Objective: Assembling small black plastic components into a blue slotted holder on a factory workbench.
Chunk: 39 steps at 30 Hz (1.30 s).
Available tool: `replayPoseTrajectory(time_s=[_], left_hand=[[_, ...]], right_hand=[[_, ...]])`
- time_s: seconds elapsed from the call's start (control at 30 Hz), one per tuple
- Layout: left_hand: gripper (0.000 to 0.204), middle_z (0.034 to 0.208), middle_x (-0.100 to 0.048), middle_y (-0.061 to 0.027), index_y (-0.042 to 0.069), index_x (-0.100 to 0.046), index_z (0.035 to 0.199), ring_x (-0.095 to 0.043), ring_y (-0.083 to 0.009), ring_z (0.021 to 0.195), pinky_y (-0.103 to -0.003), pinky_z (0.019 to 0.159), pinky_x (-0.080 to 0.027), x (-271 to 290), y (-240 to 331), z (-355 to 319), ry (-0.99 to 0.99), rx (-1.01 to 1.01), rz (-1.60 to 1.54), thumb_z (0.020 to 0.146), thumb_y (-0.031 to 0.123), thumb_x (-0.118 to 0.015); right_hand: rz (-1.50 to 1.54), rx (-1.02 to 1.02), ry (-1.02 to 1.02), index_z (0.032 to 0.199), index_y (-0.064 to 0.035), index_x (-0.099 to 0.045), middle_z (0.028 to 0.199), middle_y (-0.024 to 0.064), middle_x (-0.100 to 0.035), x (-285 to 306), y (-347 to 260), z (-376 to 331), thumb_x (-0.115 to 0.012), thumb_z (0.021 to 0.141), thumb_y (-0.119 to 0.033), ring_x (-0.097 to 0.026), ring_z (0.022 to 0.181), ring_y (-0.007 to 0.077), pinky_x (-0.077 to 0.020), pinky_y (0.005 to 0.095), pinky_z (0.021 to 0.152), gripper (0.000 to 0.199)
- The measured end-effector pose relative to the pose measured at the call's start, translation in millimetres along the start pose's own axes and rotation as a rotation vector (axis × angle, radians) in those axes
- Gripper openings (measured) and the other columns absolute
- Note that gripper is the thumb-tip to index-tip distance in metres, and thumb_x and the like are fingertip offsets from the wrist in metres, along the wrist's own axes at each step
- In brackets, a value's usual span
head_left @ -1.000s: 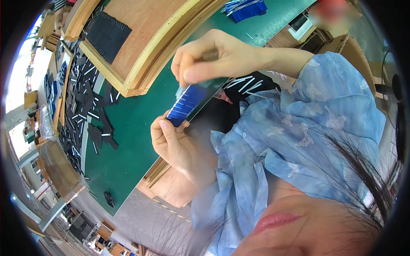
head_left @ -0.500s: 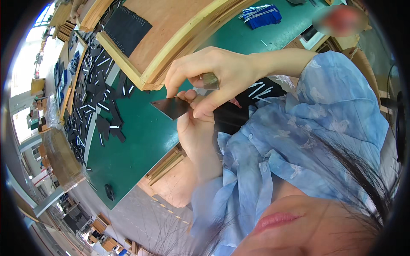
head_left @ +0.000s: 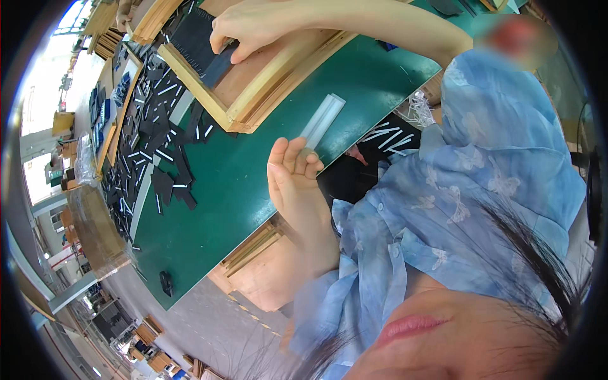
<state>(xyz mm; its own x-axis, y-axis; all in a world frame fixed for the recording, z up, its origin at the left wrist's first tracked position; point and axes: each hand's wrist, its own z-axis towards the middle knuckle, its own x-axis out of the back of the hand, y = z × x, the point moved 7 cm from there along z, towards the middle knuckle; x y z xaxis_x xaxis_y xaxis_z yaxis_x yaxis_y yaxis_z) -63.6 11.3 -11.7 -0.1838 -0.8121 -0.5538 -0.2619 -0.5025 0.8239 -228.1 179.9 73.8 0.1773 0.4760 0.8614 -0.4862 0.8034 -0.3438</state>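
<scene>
My left hand [head_left: 294, 166] is raised over the near edge of the green table, palm up with the fingers curled. A bundle of translucent whitish strips [head_left: 325, 119] sticks out beyond its fingertips; the lower end is hidden behind the fingers. My right hand [head_left: 256, 28] reaches over a wooden-framed tray [head_left: 266, 79]. Its thumb and forefinger pinch at a thin dark flat piece [head_left: 220, 68] by the edge of a row of black pieces [head_left: 193, 41] lying in the tray. Fingers partly cover that piece, so its full outline is hidden.
Many black flat pieces with white strips [head_left: 161, 136] lie scattered on the green table [head_left: 215, 196] at the left. A small black tool [head_left: 166, 283] rests by the table corner. White strips [head_left: 389, 136] lie on black material near my body. Another person's hand [head_left: 123, 16] shows at the far left.
My right hand has moved from beside my left hand up and away into the tray, carrying the dark piece. My left hand stays almost in place, and the translucent strips now show.
</scene>
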Motion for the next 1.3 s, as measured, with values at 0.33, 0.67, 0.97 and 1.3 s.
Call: replayPoseTrajectory(time_s=[0.33,0.67,0.97,1.3], left_hand=[[0.04,0.106,-0.059,-0.015,-0.003,-0.047,0.118,-0.054,-0.0159,0.081,-0.026,0.07,-0.047,7,2,1,0.053,-0.046,0.076,0.099,0.032,-0.041],[0.041,0.105,-0.059,-0.0161,-0.004,-0.048,0.117,-0.055,-0.0166,0.081,-0.026,0.068,-0.047,12,-1,0,0.058,-0.071,0.1,0.099,0.032,-0.042],[0.04,0.107,-0.059,-0.0169,-0.005,-0.047,0.12,-0.055,-0.0175,0.08,-0.027,0.07,-0.047,11,1,4,0.068,-0.097,0.148,0.099,0.029,-0.042],[0.05,0.121,-0.055,-0.0168,0.004,-0.049,0.128,-0.053,-0.0344,0.109,-0.046,0.099,-0.038,14,12,-13,0.36,-0.628,0.722,0.093,0.04,-0.051]], right_hand=[[0.103,0.035,0.067,0.086,-0.0042,-0.07,0.083,0.0151,-0.067,-12,15,8,-0.071,0.064,-0.021,-0.064,0.078,0.0303,-0.0503,0.0396,0.068,0.028],[0.118,0.041,0.128,0.085,-0.0033,-0.07,0.08,0.0153,-0.067,-11,17,3,-0.071,0.063,-0.019,-0.065,0.075,0.0305,-0.0507,0.0395,0.066,0.028],[0.068,-0.023,0.028,0.098,-0.0029,-0.066,0.099,0.0138,-0.062,-16,28,9,-0.072,0.071,-0.02,-0.058,0.097,0.026,-0.0463,0.0358,0.081,0.033],[0.162,-0.035,0.432,0.102,-0.0103,-0.067,0.095,0.0102,-0.061,73,36,-83,-0.055,0.09,-0.026,-0.057,0.097,0.0251,-0.0455,0.0368,0.08,0.023]])
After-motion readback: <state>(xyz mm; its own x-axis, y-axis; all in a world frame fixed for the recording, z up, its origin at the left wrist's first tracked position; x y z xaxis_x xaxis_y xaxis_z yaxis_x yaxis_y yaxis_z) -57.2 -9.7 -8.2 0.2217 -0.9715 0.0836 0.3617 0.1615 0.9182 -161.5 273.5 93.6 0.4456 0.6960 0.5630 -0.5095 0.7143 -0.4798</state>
